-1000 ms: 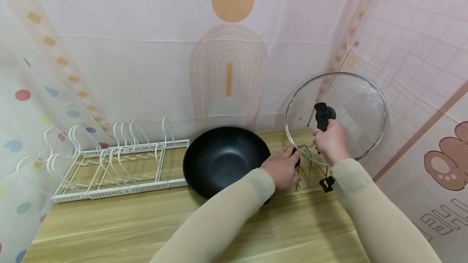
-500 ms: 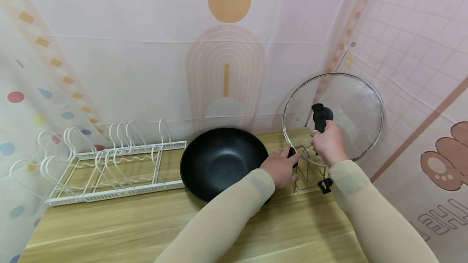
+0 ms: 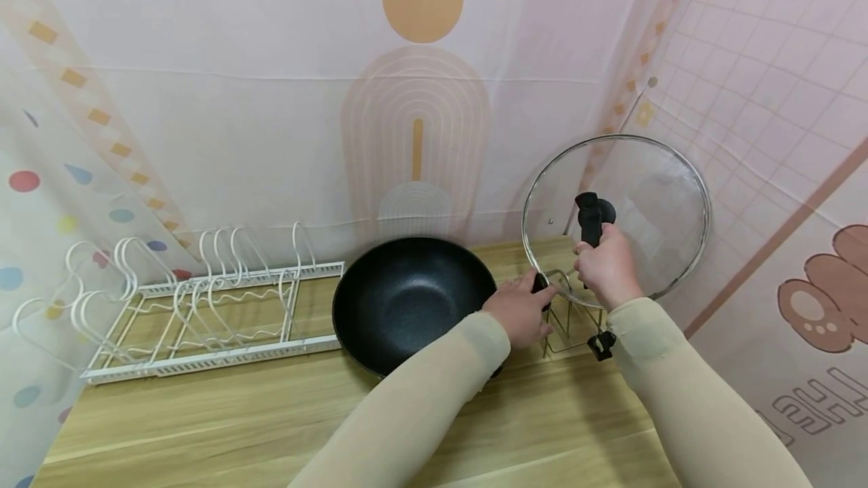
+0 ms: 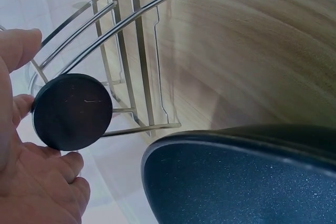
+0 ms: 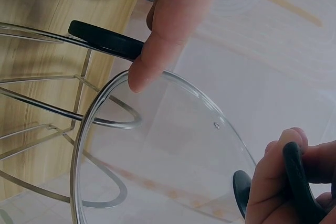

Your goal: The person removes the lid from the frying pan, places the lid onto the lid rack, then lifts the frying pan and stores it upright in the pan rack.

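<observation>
Our right hand (image 3: 610,269) is wrapped round the handle (image 3: 591,223) of the lid (image 3: 658,187), which stands upright just beyond it, the handle's long axis near vertical. Below and to the left, the lid's lower rim overlaps the rack (image 4: 142,61); we cannot tell whether it rests there. Nearer that rim, our left hand (image 3: 518,312) touches the disc (image 4: 72,112) with loosely outstretched fingers, beside the pan (image 3: 414,307).
</observation>
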Motion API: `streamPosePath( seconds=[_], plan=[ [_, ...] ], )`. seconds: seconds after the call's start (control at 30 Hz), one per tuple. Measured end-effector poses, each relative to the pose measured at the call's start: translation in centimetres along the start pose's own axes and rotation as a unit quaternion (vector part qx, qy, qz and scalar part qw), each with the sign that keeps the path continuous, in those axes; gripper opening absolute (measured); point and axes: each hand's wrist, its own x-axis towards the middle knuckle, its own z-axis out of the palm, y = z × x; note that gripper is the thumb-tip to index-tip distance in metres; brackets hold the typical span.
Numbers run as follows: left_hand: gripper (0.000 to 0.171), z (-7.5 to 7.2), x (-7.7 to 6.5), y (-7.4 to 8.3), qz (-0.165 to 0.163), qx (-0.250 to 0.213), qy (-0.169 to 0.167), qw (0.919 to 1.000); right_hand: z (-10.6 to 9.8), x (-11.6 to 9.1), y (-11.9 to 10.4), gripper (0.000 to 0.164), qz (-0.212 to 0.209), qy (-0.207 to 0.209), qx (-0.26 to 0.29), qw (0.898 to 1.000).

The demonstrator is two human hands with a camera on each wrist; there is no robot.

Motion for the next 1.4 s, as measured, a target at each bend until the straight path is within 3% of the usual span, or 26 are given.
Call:
streamPosePath(
  seconds=[0.33,1.0,1.4],
  plan=[
    [0.071,-0.2,-0.4,-0.3,0.001,0.006,0.002,1.0,0.1,0.0,0.1,0.071,0.004,0.0,-0.03,1.0],
    [0.074,-0.3,-0.7,-1.2,-0.007,0.009,-0.003,0.9999,0.5,-0.4,0.0,0.056,-0.004,0.001,-0.029,1.0],
    [0.076,-0.5,-0.5,-1.8,-0.009,0.012,-0.006,0.9999,0.8,-0.8,0.1,0.055,0.0,0.002,-0.045,0.999]
  ],
)
